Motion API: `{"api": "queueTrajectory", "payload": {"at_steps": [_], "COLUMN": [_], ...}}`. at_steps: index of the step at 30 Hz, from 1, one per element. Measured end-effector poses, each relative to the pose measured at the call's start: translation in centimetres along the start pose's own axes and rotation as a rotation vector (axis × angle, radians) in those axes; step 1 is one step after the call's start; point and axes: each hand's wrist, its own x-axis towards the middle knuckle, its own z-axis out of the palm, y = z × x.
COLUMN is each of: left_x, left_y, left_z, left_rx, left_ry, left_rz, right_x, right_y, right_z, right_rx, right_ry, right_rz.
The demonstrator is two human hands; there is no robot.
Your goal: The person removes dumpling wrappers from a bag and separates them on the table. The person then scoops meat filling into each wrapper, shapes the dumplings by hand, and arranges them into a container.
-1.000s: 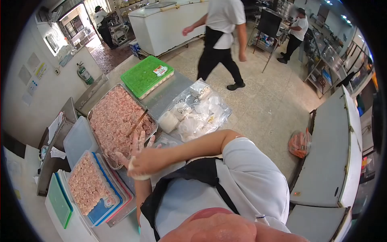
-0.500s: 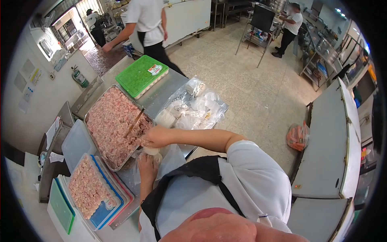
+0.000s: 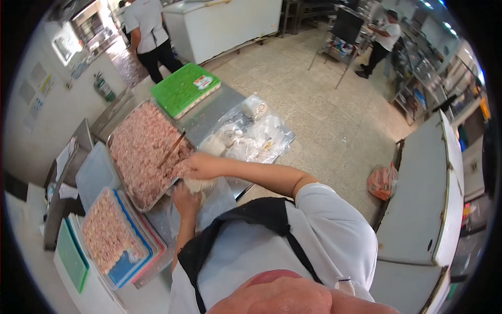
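Observation:
My right hand (image 3: 198, 166) reaches across to the near right corner of a metal tray (image 3: 148, 208) heaped with ground meat (image 3: 144, 144). Its fingers are bent together beside the meat, slightly blurred. Just below, my left hand (image 3: 185, 200) is curled near a pale round piece (image 3: 200, 185), perhaps a dough wrapper; what its fingers hold is hidden. A brown wooden stick (image 3: 171, 150) leans in the meat close to my right fingers. Under and beside my left hand lies a clear plastic sheet (image 3: 222, 201).
Beyond the tray sits a green-lidded box (image 3: 180, 91). Clear bags with white round pieces (image 3: 251, 133) lie at the table's right. Stacked trays topped with meat portions (image 3: 110, 230) stand at left. One co-worker (image 3: 149, 36) is near a white freezer (image 3: 222, 31), another (image 3: 384, 42) farther off.
The co-worker in white has moved left, away from the table. Both my hands have shifted slightly up and left, and the view has tilted a little.

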Motion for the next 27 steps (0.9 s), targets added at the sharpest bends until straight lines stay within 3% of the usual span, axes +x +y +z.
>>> {"api": "queueTrajectory", "payload": {"at_steps": [2,4,6,8,9,11,12,14,15,17,19,21,23,25,26,27], "left_x": [-0.2,0.0,-0.3,-0.9,-1.4,-2.3,-3.0,-4.2,-4.4,-4.5,-5.1,-4.7,-5.0,-4.6,-4.2,-3.9], "left_y": [-0.3,-0.9,-1.2,-1.8,-2.1,-2.6,-3.5,-5.2,-4.9,-4.1,-5.3,-3.4,-3.6,-2.2,-1.7,-1.3], "left_z": [0.0,0.4,0.4,-0.8,-1.0,-1.6,-2.3,-3.6,-4.9,-8.1,-8.6,-10.1,-10.1,-10.7,-10.2,-9.6], "left_rx": [-0.044,-0.289,-0.554,-0.781,-0.753,-1.513,-1.497,-2.262,-2.256,-2.473,-2.557,-2.577,-2.568,-2.518,-2.535,-2.387], "left_ry": [0.121,0.265,0.436,0.418,0.43,0.59,0.61,0.531,0.545,0.539,0.495,0.396,0.223,0.096,0.028,0.174], "left_rz": [0.099,0.117,-0.143,-0.356,-0.406,-0.737,-0.756,-0.459,-0.465,-0.508,-0.423,-0.271,-0.209,-0.176,-0.147,-0.433], "right_x": [-0.3,-1.3,-1.4,-1.4,-1.0,0.1,0.6,1.1,1.2,1.2,0.1,-1.3,-1.2,0.4,0.5,0.7], "right_y": [0.9,-1.7,-1.3,-1.6,-2.3,-4.1,-4.8,-4.2,-3.5,-2.2,-0.9,0.3,3.0,-2.6,-3.2,-3.7], "right_z": [-0.4,-3.3,-4.0,-4.7,-5.0,-4.8,-4.4,-2.4,-0.6,3.1,6.4,7.4,8.4,4.5,4.4,4.3], "right_rx": [0.009,-0.195,-0.46,-0.476,-0.532,-0.524,-0.444,-0.295,-0.288,0.031,-0.059,-0.4,-0.594,-0.54,-0.458,-0.373], "right_ry": [-0.012,-0.093,-0.234,-0.272,-0.339,-0.423,-0.407,-0.328,-0.337,-0.202,-0.258,-0.354,-0.298,-0.348,-0.198,-0.054], "right_rz": [-0.061,-0.041,0.124,0.145,0.202,0.205,0.188,0.098,0.091,0.053,0.097,0.166,-0.013,-0.034,-0.084,-0.147]}}
